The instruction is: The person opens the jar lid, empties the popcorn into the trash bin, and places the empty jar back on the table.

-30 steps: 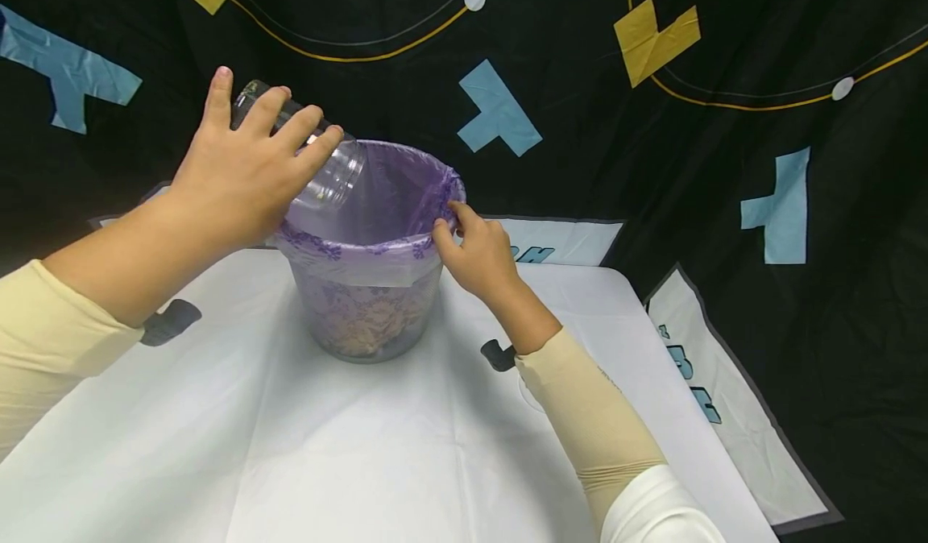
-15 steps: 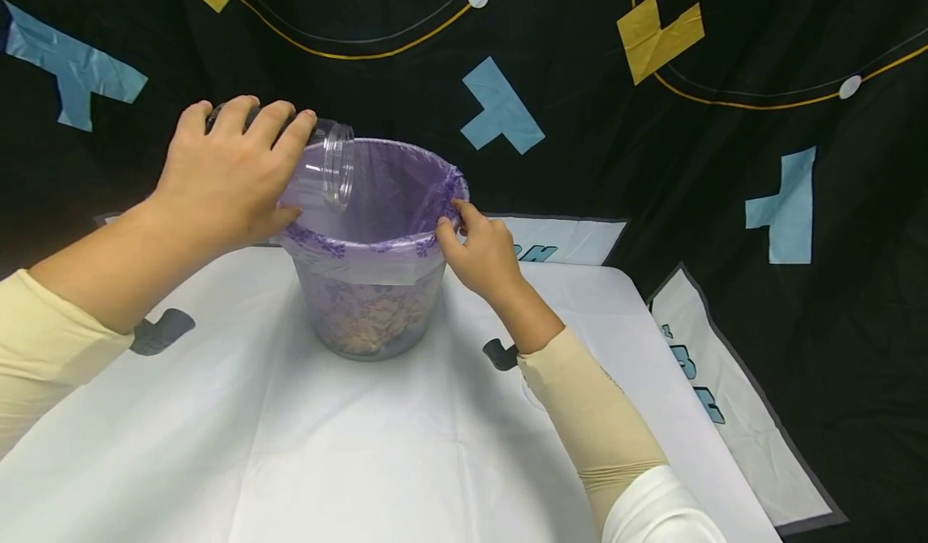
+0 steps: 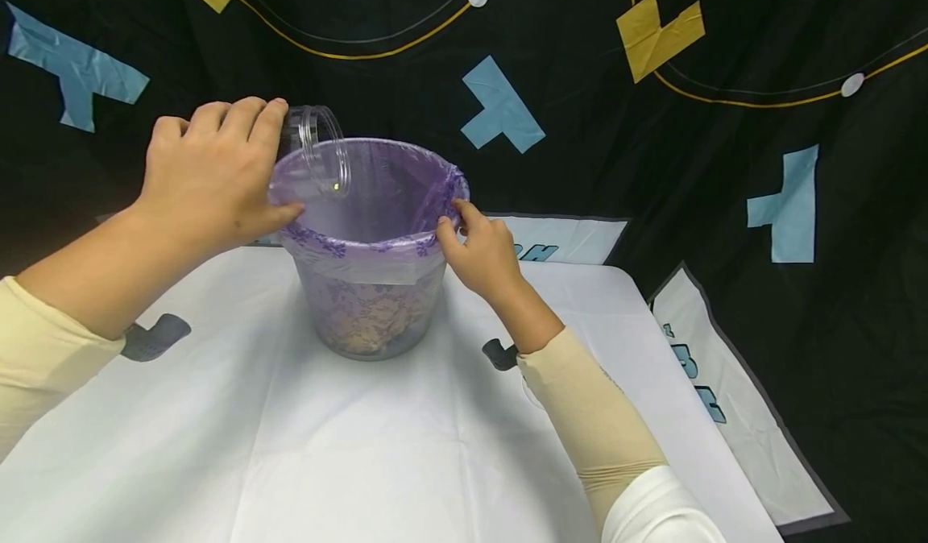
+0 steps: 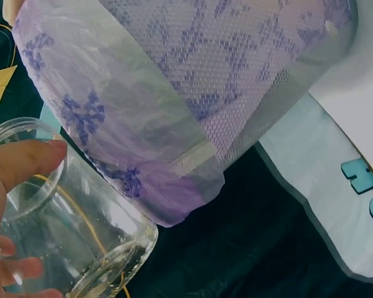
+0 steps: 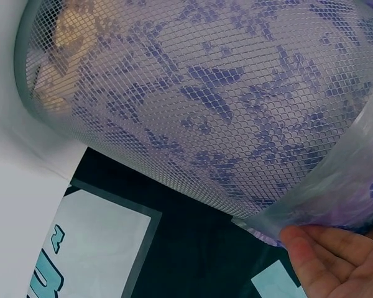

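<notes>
My left hand (image 3: 217, 168) grips a clear plastic jar (image 3: 322, 148), tipped on its side with its mouth over the left rim of a mesh-walled waste bin (image 3: 355, 301). In the left wrist view the jar (image 4: 99, 217) looks see-through, with some small bits near its base. A purple-flowered bin liner (image 3: 442, 196) lines the bin and folds over its rim. On the bin's right side, my right hand (image 3: 482, 257) pinches the rim and liner between thumb and fingers. Pale crumpled stuff (image 3: 362, 329) shows through the wall at the bottom.
The bin stands on a table with a white cloth (image 3: 362, 446). Behind it hangs a black curtain (image 3: 565, 172) with blue and yellow shapes. White lettered panels (image 3: 725, 398) show past the table's right and back edges.
My left hand has shifted left and lowered, turning the jar from a downward slant to nearly level, its mouth moving back toward the left rim. My right hand has stayed at the rim.
</notes>
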Demonstrator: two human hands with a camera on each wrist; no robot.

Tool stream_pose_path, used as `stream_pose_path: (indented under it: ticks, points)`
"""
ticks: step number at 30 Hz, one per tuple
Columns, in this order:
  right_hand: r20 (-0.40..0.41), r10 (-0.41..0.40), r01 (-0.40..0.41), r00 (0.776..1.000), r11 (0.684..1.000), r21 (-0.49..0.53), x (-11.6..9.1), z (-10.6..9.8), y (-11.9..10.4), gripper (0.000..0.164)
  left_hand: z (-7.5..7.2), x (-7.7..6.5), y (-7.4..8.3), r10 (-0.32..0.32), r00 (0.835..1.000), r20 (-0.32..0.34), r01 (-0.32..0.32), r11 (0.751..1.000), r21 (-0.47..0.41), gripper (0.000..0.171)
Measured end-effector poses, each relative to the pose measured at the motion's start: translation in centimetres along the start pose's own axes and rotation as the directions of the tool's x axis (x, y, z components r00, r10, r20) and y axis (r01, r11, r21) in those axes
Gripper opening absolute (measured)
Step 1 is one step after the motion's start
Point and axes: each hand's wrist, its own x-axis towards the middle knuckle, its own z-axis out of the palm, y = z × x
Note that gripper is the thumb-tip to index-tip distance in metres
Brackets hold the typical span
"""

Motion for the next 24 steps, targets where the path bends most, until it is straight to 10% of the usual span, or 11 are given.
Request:
stream_pose_path:
  ticks: [24]
  points:
    - [0.015,0.019,-0.019,1.000,1.000,0.005,0.1,-0.2,-0.3,0.056,-1.1,-1.9,-0.9,-0.215,0.976,0.032,0.217,0.960,-0.179,0.122]
